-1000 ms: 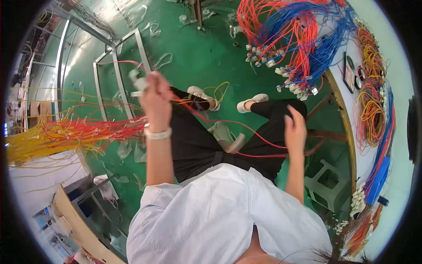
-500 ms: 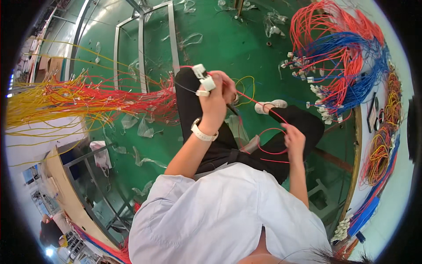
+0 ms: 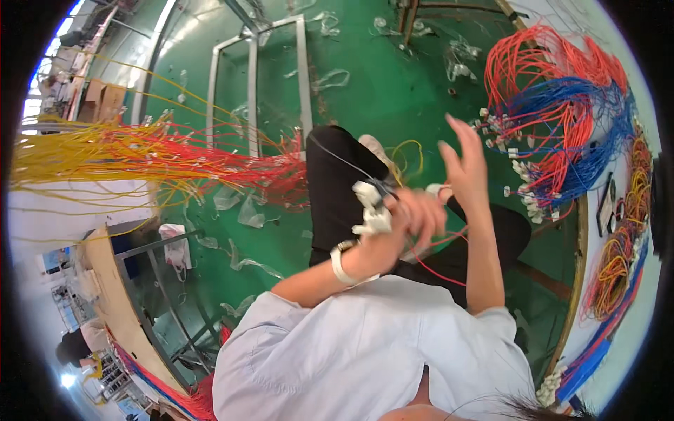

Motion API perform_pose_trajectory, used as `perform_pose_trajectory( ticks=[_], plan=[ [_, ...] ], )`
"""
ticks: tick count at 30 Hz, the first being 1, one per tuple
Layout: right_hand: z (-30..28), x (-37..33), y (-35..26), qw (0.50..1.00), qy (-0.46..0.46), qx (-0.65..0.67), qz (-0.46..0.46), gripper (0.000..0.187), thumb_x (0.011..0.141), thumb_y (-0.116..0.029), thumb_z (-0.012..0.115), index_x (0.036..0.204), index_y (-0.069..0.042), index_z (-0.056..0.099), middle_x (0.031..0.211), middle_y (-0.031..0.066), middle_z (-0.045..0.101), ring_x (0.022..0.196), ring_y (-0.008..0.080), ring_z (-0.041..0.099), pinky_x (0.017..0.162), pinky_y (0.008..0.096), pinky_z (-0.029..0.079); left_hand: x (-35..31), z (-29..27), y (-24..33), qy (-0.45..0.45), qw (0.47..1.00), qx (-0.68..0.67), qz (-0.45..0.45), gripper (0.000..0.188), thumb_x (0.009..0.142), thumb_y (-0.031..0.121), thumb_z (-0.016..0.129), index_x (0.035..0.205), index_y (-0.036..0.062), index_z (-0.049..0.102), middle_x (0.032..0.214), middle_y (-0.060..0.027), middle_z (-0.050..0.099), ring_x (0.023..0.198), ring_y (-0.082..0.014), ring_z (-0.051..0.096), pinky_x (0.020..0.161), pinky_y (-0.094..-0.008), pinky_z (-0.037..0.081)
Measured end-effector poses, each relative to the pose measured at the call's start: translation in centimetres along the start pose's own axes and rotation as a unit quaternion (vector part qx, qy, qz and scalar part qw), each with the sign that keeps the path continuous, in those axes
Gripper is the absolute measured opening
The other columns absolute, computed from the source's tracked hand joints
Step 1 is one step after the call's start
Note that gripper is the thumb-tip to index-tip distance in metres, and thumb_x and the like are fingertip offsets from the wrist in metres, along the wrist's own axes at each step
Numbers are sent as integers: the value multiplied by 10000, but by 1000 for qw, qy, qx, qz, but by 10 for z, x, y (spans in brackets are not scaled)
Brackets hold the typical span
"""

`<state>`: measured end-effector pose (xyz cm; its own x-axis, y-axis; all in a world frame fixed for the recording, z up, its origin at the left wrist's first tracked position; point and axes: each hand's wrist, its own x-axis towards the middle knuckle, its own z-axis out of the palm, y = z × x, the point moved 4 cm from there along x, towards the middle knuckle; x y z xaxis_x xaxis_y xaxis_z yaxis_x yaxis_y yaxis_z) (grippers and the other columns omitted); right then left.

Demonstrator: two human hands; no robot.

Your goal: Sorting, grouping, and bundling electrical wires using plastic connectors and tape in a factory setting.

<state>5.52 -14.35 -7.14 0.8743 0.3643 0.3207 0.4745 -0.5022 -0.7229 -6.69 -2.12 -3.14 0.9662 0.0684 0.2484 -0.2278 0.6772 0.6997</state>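
My left hand [image 3: 413,219], fingers blurred but curled, holds several white plastic connectors [image 3: 373,208] with wires attached. They stick out on the left side of the hand, above my lap. A dark wire [image 3: 351,160] runs up and away from them. A red wire [image 3: 439,275] trails from beneath my left hand across my black trousers. My right hand [image 3: 467,167] is raised to the right of it, thumb and fingers apart, with nothing seen in it. The hanging red and blue wires lie closest to its fingertips.
Red wires [image 3: 579,59] and blue wires [image 3: 562,102] with white connectors hang over the right table's edge. Further down that table lies a yellow-red wire coil [image 3: 609,284]. Yellow and red wires [image 3: 140,151] stretch in from the left. A metal frame [image 3: 304,77] and plastic scraps are on the green floor.
My right hand has let go of the red wire and moved forward, its fingers now spread. My left hand has come nearer my body and to the right, still with the connectors.
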Motion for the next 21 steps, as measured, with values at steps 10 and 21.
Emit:
perform_pose_trajectory(
  ticks=[10, 21],
  plan=[
    [95, 114, -156, 266, -449, 836, 168, 596, 911, -525, 503, 1211, -11, 476, 671, -11, 478, 491, 69, 436, 398, 212, 365, -77, -5, 46, 126, 976, -63, -167, 357, 970, 332, 467, 720, 84, 409, 565, 23, 277, 511, -108, 280, 501, -272, 224],
    [61, -130, 84, 603, -174, 600, 496, 287, 921, -248, 513, 652, -169, 447, 508, -89, 272, 378, 33, 244, 337, 211, 149, 115, -105, 40, 136, 988, -18, -63, 325, 1003, 257, 407, 1190, 28, 539, 592, 74, 204, 486, -47, 203, 451, -222, 177]
  ],
)
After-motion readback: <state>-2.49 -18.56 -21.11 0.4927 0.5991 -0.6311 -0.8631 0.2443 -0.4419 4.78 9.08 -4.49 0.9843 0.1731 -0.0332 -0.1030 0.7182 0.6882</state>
